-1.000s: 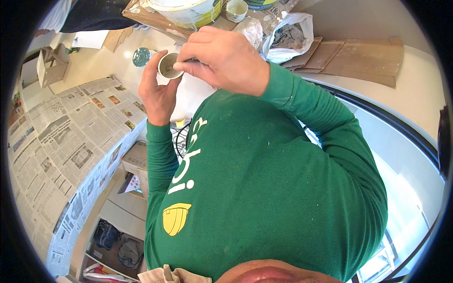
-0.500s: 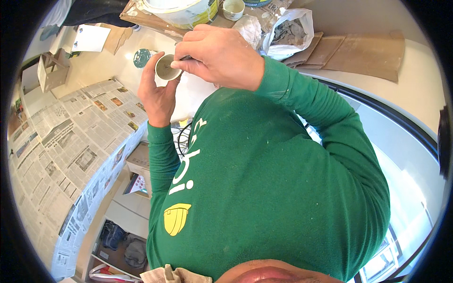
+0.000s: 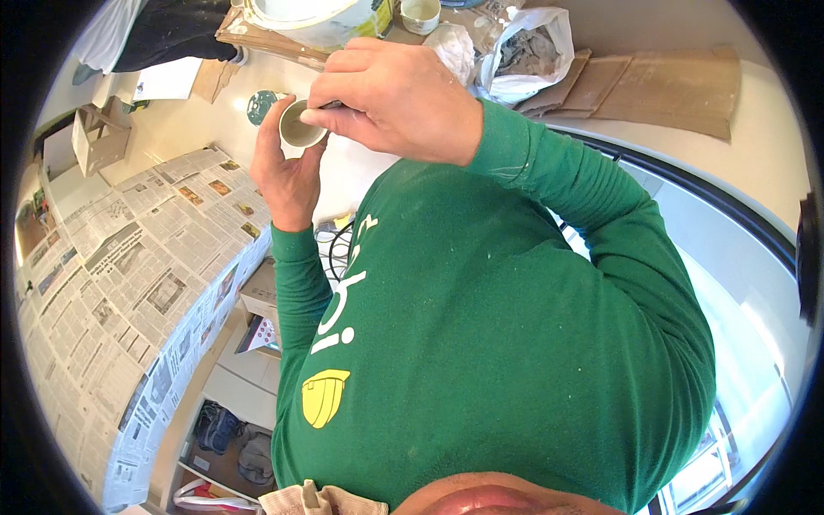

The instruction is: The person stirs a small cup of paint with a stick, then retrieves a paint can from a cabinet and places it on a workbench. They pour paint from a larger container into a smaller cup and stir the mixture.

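Note:
My left hand is wrapped around a small off-white cup, thumb and fingers on opposite sides. The cup tilts so that its mouth faces me, and a greyish residue coats its inside. Over the cup's right rim, my right hand is closed in a pinch. A short dark edge shows between its fingers, but most of that thing is hidden, so its kind cannot be made out. The right thumb tip reaches over the mouth of the cup.
Beyond my hands, a large white bucket and another cup stand on a stained board. A white plastic bag and cardboard lie right. Newspaper covers a surface at left. Another person's dark trouser leg is far left.
My right fingers have shifted slightly left over the cup's mouth. The cup stays in my left hand. More of the other person's leg shows at the far left.

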The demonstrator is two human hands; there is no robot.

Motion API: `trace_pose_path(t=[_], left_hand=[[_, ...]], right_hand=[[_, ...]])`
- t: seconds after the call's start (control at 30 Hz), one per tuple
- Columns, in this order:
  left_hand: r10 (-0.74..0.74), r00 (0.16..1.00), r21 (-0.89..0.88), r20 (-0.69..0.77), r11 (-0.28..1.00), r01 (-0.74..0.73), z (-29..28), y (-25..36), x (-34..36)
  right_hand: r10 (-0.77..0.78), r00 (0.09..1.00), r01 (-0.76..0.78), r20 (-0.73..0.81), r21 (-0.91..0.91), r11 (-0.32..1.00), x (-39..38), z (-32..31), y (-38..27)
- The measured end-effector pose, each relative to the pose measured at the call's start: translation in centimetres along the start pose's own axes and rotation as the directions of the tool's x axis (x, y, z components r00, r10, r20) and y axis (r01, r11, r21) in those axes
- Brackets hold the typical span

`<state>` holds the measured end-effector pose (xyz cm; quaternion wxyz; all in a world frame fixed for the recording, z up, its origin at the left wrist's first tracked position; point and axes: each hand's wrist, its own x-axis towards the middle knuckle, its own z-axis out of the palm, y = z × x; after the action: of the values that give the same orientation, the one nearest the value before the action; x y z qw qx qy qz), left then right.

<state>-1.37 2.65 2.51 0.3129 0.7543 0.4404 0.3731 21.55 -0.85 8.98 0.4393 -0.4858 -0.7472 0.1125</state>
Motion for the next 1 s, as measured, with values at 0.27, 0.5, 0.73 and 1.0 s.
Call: trace_pose_path(t=[0.27,0.5,0.73,1.0], left_hand=[[-0.008,1.000,0.009,0.009,1.000,0.008,0.2,0.1,-0.1],[-0.005,1.000,0.038,0.003,0.999,0.005,0.0,0.3,-0.2],[0.010,1.000,0.035,0.009,0.999,-0.010,0.0,0.4,-0.4],[0.035,0.999,0.001,0.010,0.999,-0.035,-0.1,0.2,-0.5]], right_hand=[[-0.004,1.000,0.004,0.000,-0.091,0.996,0.0,0.4,0.2],[0.012,1.000,-0.010,0.016,-0.103,0.995,-0.1,0.6,0.0],[-0.091,0.995,0.097,0.049,-0.133,0.986,-0.3,0.3,0.0],[-0.098,0.984,0.112,0.146,-0.091,0.989,-1.3,-0.5,-0.2]])
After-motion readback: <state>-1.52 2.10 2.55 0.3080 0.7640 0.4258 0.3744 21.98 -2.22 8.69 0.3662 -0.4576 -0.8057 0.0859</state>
